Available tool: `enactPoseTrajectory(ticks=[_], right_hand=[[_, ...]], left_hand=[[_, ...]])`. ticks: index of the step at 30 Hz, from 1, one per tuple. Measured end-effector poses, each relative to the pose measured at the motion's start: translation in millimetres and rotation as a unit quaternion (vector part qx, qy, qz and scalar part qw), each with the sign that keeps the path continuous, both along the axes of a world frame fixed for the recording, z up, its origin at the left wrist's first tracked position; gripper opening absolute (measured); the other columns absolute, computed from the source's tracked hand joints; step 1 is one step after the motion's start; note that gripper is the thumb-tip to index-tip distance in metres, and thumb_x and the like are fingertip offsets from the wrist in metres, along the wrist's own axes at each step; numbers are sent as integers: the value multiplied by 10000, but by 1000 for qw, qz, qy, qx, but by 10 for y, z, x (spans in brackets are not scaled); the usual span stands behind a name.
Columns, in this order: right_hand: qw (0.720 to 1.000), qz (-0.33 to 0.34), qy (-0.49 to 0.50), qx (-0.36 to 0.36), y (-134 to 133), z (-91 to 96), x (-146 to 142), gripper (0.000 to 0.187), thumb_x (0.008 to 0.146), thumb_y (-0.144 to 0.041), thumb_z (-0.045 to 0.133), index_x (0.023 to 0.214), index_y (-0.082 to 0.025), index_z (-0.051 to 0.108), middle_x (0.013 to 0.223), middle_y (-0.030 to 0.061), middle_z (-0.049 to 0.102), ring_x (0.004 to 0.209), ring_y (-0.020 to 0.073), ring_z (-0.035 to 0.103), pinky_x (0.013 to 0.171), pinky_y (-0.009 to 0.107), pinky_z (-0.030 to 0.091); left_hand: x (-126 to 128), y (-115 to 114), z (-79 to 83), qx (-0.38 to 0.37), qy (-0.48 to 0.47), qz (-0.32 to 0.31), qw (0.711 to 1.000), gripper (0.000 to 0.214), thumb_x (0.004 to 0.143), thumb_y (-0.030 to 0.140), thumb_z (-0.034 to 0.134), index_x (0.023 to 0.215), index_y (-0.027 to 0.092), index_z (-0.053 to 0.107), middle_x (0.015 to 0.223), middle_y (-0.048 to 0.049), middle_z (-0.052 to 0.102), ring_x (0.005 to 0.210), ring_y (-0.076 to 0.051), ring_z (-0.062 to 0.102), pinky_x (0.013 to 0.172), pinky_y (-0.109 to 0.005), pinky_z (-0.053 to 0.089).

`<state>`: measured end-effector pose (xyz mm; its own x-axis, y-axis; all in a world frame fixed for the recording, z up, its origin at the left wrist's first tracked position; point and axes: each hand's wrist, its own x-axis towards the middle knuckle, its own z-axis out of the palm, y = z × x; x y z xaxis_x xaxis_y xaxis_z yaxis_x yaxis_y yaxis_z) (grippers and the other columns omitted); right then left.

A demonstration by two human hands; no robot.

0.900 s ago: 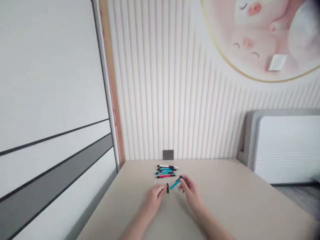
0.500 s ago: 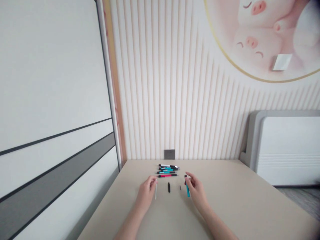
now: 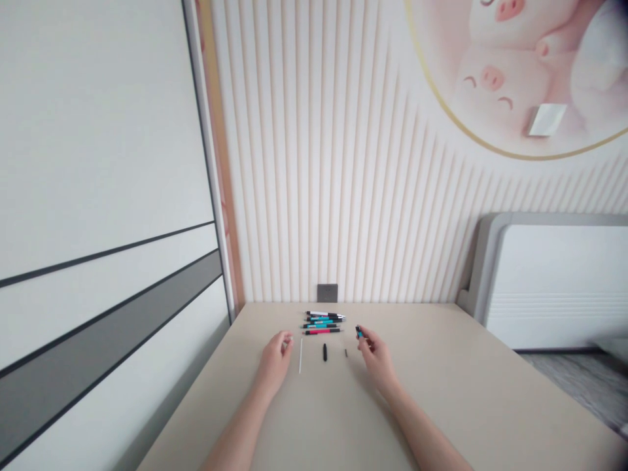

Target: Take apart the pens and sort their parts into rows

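Note:
My right hand [image 3: 375, 353] is shut on a teal-and-black pen barrel [image 3: 360, 332], which shows only as a short stub at the fingertips. My left hand [image 3: 275, 355] is loosely curled, with nothing visible in it. Just to its right, a thin white pen refill [image 3: 301, 356] lies on the desk without touching it. Between my hands lie a black pen part [image 3: 324, 352] and a tiny dark pen piece [image 3: 346, 352]. Beyond them, a row of several pens [image 3: 321, 320] lies side by side, with a red-barrelled pen [image 3: 321, 331] nearest to me.
The beige desk [image 3: 441, 379] meets a ribbed wall at its far edge, where a grey wall socket [image 3: 327, 292] sits. A white wardrobe panel [image 3: 112, 196] stands along the left. A grey-framed white headboard [image 3: 544, 281] stands at the right.
My right hand has moved up and away from me, turning the teal barrel so that less of it shows. My left hand has drawn slightly left of the white refill, which lies on the desk.

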<state>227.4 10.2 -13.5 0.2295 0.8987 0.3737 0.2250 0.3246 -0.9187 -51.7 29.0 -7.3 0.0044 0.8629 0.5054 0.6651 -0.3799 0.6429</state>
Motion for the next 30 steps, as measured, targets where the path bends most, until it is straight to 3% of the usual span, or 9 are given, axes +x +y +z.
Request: enactPoseTrajectory(ticks=[7, 15, 23, 30], right_hand=[[998, -27, -45, 15, -26, 2, 18, 511, 832, -447, 545, 1256, -166, 598, 947, 97, 693, 734, 195, 631, 676, 326, 527], [992, -63, -103, 43, -89, 109, 93, 326, 837, -438, 526, 1024, -196, 641, 1017, 105, 712, 960, 261, 638, 869, 408, 479], [991, -32, -124, 44, -142, 182, 90, 383, 848, -524, 523, 986, -188, 646, 987, 107, 668, 823, 210, 600, 745, 337, 478], [991, 10, -132, 26, -187, 169, 41, 356, 862, -492, 520, 1014, -191, 633, 741, 26, 630, 649, 161, 544, 648, 286, 449]], left_hand=[[62, -40, 6, -38, 31, -27, 998, 171, 881, 257, 479, 931, 187, 628, 889, -65, 695, 796, -190, 645, 763, -297, 482], [79, -55, 15, -50, 48, -31, 997, 170, 895, 240, 473, 924, 177, 628, 908, -67, 693, 794, -180, 631, 760, -291, 473], [101, -61, 20, -70, 42, -40, 996, 205, 893, 210, 484, 1018, 168, 641, 970, -77, 689, 872, -186, 631, 808, -298, 482], [127, -94, 59, -61, 71, -42, 995, 176, 895, 209, 488, 920, 167, 658, 918, -74, 668, 848, -187, 612, 813, -310, 471]])
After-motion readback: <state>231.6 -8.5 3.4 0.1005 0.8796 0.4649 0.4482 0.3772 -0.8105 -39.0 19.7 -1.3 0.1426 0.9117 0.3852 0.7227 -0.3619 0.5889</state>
